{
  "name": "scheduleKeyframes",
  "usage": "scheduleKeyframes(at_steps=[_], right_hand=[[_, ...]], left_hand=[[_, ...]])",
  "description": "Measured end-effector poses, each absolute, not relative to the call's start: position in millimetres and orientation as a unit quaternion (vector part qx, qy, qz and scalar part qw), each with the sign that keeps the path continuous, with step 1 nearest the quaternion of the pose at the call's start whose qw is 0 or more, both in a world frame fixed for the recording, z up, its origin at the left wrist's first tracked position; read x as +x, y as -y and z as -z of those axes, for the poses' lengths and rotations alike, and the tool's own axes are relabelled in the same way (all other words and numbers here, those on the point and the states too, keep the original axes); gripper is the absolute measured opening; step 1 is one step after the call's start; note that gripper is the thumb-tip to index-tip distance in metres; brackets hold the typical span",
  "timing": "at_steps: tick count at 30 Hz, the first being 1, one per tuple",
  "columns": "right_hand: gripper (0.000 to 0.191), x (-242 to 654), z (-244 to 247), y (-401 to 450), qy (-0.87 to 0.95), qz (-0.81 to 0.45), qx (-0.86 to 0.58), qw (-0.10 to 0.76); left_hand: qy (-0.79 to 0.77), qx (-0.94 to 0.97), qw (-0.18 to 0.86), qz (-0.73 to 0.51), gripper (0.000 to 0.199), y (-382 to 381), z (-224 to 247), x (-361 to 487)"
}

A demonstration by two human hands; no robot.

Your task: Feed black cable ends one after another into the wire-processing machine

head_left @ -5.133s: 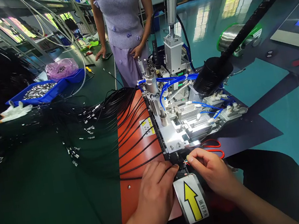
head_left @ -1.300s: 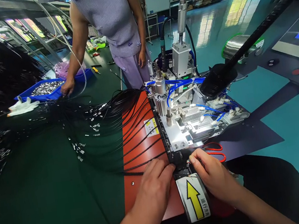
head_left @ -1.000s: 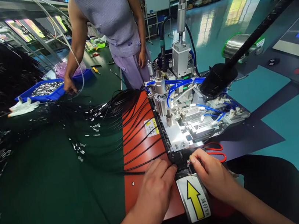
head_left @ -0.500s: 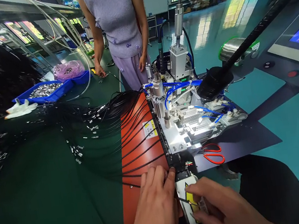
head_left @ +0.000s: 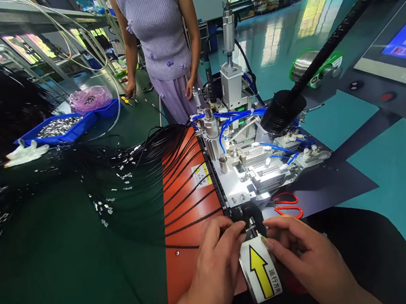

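Note:
My left hand point(head_left: 222, 265) is closed in a pinch at the right edge of the orange plate point(head_left: 190, 274), on what looks like the end of a black cable; its fingertips partly hide it. Just beyond them, a small cable end with thin red and green wires point(head_left: 251, 225) shows at the black track. My right hand point(head_left: 308, 253) is beside the metal block with a yellow arrow label point(head_left: 260, 272); its thumb and forefinger are apart, close to the block's upper right corner. Several black cables point(head_left: 190, 206) lie across the orange plate, running to the machine point(head_left: 255, 175).
Red-handled scissors point(head_left: 290, 210) lie by the machine. Across the green table point(head_left: 71, 261) are a cable bundle point(head_left: 171, 139), a blue tray of metal parts point(head_left: 72, 135) and a white glove point(head_left: 25, 153). Another person point(head_left: 160, 37) stands behind. A wire spool point(head_left: 314, 66) and a control panel point(head_left: 389, 80) are right.
My left fingers have shifted up to the track. My right hand has moved off the label, its fingertips now near the block's upper right corner, uncovering the yellow arrow. The camera view has shifted slightly.

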State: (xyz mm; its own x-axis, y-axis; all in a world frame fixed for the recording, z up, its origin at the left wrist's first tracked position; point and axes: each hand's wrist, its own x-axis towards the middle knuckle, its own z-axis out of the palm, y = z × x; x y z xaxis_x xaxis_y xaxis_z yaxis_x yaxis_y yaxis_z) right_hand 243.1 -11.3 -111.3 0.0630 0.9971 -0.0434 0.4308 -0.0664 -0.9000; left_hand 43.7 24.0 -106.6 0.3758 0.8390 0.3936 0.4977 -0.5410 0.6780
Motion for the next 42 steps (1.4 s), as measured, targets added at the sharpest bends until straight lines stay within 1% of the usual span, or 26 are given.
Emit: scheduleKeyframes(at_steps=[3, 6, 9, 11, 15, 21, 37, 42], right_hand=[[0.023, 244.6, 114.0, 13.5, 0.576, -0.335, -0.631, 0.397], [0.02, 243.3, 111.5, 12.3, 0.594, -0.287, -0.618, 0.428], [0.018, 241.1, 108.7, 11.1, 0.609, -0.252, -0.609, 0.441], [0.017, 239.9, 108.1, 11.8, 0.625, -0.237, -0.6, 0.44], [0.022, 238.5, 109.8, 15.5, 0.65, -0.209, -0.586, 0.436], [0.03, 236.8, 115.9, 17.9, 0.671, -0.183, -0.57, 0.437], [0.034, 234.9, 120.1, 18.1, 0.691, -0.207, -0.541, 0.432], [0.037, 232.7, 120.8, 21.2, 0.69, -0.221, -0.541, 0.428]], left_hand=[[-0.432, 0.781, 0.237, -0.383, 0.02, -23.4, 106.5, 50.8], [-0.42, 0.799, 0.237, -0.359, 0.017, -22.6, 106.0, 52.9], [-0.412, 0.807, 0.226, -0.358, 0.019, -23.4, 106.1, 51.3], [-0.411, 0.796, 0.242, -0.374, 0.023, -24.3, 106.5, 50.0], [-0.411, 0.786, 0.256, -0.384, 0.022, -24.8, 108.6, 49.2], [-0.434, 0.79, 0.256, -0.35, 0.02, -25.2, 107.8, 51.2], [-0.442, 0.783, 0.287, -0.33, 0.022, -22.2, 112.8, 49.2], [-0.45, 0.783, 0.278, -0.328, 0.022, -22.0, 110.9, 49.8]])
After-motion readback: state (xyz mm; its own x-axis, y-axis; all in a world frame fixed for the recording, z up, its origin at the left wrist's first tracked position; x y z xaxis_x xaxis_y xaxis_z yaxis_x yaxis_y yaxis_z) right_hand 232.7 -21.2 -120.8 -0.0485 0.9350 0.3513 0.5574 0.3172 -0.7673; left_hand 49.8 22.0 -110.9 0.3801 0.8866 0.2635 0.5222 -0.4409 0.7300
